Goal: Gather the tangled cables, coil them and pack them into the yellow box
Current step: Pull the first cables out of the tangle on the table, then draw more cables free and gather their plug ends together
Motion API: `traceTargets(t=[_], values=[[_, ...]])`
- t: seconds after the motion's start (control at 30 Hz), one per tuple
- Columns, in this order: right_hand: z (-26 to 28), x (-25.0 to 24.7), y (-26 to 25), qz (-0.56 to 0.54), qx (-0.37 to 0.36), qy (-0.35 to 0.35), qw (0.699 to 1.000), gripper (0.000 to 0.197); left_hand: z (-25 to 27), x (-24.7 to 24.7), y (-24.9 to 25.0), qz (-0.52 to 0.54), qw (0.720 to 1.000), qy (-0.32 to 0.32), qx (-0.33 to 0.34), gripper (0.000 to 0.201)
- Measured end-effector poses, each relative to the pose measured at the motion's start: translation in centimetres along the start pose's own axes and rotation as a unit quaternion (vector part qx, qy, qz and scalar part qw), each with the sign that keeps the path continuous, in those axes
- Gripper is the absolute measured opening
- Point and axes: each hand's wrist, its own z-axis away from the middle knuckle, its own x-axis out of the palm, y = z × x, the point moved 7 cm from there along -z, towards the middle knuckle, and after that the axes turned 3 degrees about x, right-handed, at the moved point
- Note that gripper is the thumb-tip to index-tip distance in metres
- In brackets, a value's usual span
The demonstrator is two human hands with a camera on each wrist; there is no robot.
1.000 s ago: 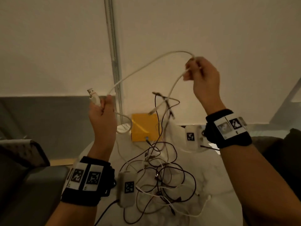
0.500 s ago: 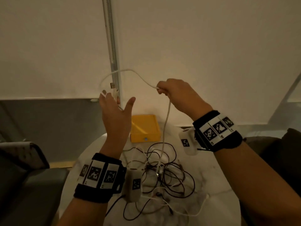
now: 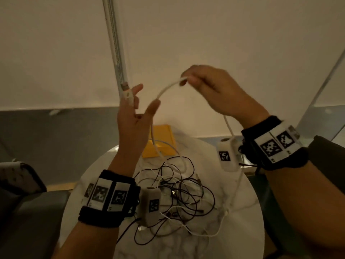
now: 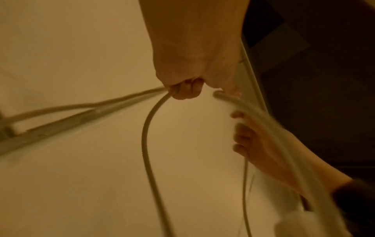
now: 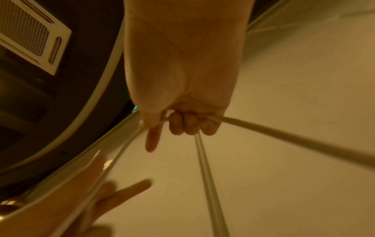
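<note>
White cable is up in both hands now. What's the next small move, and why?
Probably lay another loop: the right hand carries its pinched white cable across to the left hand, which holds the plug end. The rest trails down into the dark cables on the table.

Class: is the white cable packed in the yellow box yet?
No. White cable hangs between both raised hands, above the yellow box.

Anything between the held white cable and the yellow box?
No solid obstacle visible. The white cable, held up by left hand and right hand, trails into the cable tangle on the table before the yellow box.
</note>
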Motion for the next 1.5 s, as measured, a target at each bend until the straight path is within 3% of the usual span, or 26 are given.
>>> traceTargets(t=[0.1, 0.17, 0.27, 0.33, 0.43, 0.47, 0.5, 0.53, 0.57, 0.63, 0.67, 0.73, 0.77, 0.87, 0.9, 0.93, 1.0, 1.07, 1.1, 1.17, 1.2, 1.27, 1.3, 1.33, 1.47, 1.5], values=[[0.9, 2.5, -1.1, 0.003, 0.012, -0.062, 0.998, 0.024, 0.5, 3.3, 2.2, -0.01, 0.997, -0.068, 0.038, 0.04], [2.8, 2.0, -0.2, 0.002, 0.055, -0.068, 0.996, 0.029, 0.8, 3.4, 2.5, 0.033, 0.997, -0.052, 0.038, 0.026], [8.3, 0.9, 4.9, 0.071, 0.195, -0.115, 0.971, 0.055, 0.8, 1.3, 1.1, 0.175, 0.983, 0.014, -0.059, 0.024], [14.0, 1.8, 10.4, 0.176, 0.311, -0.226, 0.906, 0.059, 0.7, -0.6, 0.1, 0.227, 0.965, 0.065, -0.118, 0.026], [24.6, 4.8, 16.6, 0.255, 0.449, -0.457, 0.724, 0.032, 1.2, -2.4, -1.2, 0.283, 0.93, 0.119, -0.203, 0.034], [27.2, 5.7, 17.3, 0.257, 0.474, -0.498, 0.679, 0.022, 1.5, -2.7, -1.6, 0.302, 0.916, 0.127, -0.232, 0.036], [28.7, 6.5, 17.5, 0.255, 0.483, -0.52, 0.657, 0.026, 1.9, -2.7, -1.9, 0.319, 0.903, 0.132, -0.255, 0.038], [28.8, 7.4, 17.2, 0.237, 0.481, -0.523, 0.663, 0.035, 2.3, -2.6, -2.1, 0.335, 0.893, 0.133, -0.271, 0.039], [27.2, 8.6, 16.4, 0.181, 0.464, -0.482, 0.721, 0.043, 2.5, -2.4, -2.1, 0.35, 0.885, 0.129, -0.279, 0.039], [21.2, 10.7, 12.3, -0.048, 0.426, -0.311, 0.848, 0.059, 2.9, -1.4, -1.7, 0.383, 0.875, 0.102, -0.28, 0.04], [17.7, 11.8, 8.9, -0.18, 0.377, -0.26, 0.871, 0.069, 3.0, -0.7, -1.3, 0.398, 0.872, 0.083, -0.274, 0.041], [12.4, 14.6, 2.1, -0.345, 0.279, -0.28, 0.851, 0.078, 3.1, 0.4, -0.5, 0.412, 0.875, 0.048, -0.25, 0.04], [11.0, 16.1, -0.4, -0.373, 0.248, -0.31, 0.839, 0.073, 3.1, 0.6, -0.1, 0.412, 0.879, 0.04, -0.235, 0.04], [10.0, 18.1, -3.8, -0.381, 0.213, -0.348, 0.829, 0.011, 2.7, -1.6, 0.2, 0.384, 0.898, 0.067, -0.203, 0.037], [11.0, 18.1, -2.9, -0.38, 0.232, -0.349, 0.825, 0.015, 2.6, -3.1, -0.1, 0.366, 0.903, 0.091, -0.203, 0.037], [12.7, 18.0, -1.6, -0.381, 0.26, -0.359, 0.811, 0.027, 2.4, -4.8, -0.7, 0.347, 0.907, 0.118, -0.208, 0.037], [17.7, 17.6, 2.4, -0.389, 0.385, -0.382, 0.745, 0.055, 2.7, -8.4, -2.1, 0.31, 0.906, 0.179, -0.224, 0.038], [24.2, 16.9, 7.3, -0.279, 0.508, -0.416, 0.701, 0.068, 3.5, -11.4, -3.5, 0.274, 0.901, 0.234, -0.242, 0.04], [27.6, 16.4, 9.7, -0.173, 0.529, -0.47, 0.685, 0.065, 3.8, -12.5, -4.2, 0.26, 0.897, 0.255, -0.249, 0.04], [33.4, 14.7, 13.0, 0.008, 0.522, -0.591, 0.615, 0.051, 4.6, -13.5, -5.5, 0.251, 0.89, 0.275, -0.262, 0.041], [35.8, 13.6, 14.2, 0.054, 0.534, -0.622, 0.57, 0.041, 4.9, -13.2, -6.0, 0.256, 0.888, 0.271, -0.268, 0.041], [37.8, 12.3, 15.4, 0.098, 0.56, -0.631, 0.528, 0.016, 5.4, -11.3, -6.8, 0.266, 0.891, 0.237, -0.281, 0.038], [37.7, 12.2, 15.7, 0.13, 0.548, -0.632, 0.532, 0.016, 5.7, -10.0, -7.0, 0.27, 0.895, 0.213, -0.284, 0.037], [36.8, 13.0, 15.7, 0.136, 0.515, -0.631, 0.564, 0.024, 5.9, -8.7, -7.0, 0.277, 0.899, 0.189, -0.283, 0.035], [25.7, 21.3, 10.8, 0.038, 0.329, -0.511, 0.793, 0.029, 6.5, -5.0, -6.3, 0.296, 0.913, 0.111, -0.258, 0.037], [22.9, 23.4, 9.0, 0.012, 0.291, -0.473, 0.831, 0.027, 6.6, -4.6, -6.1, 0.292, 0.919, 0.097, -0.249, 0.038]])
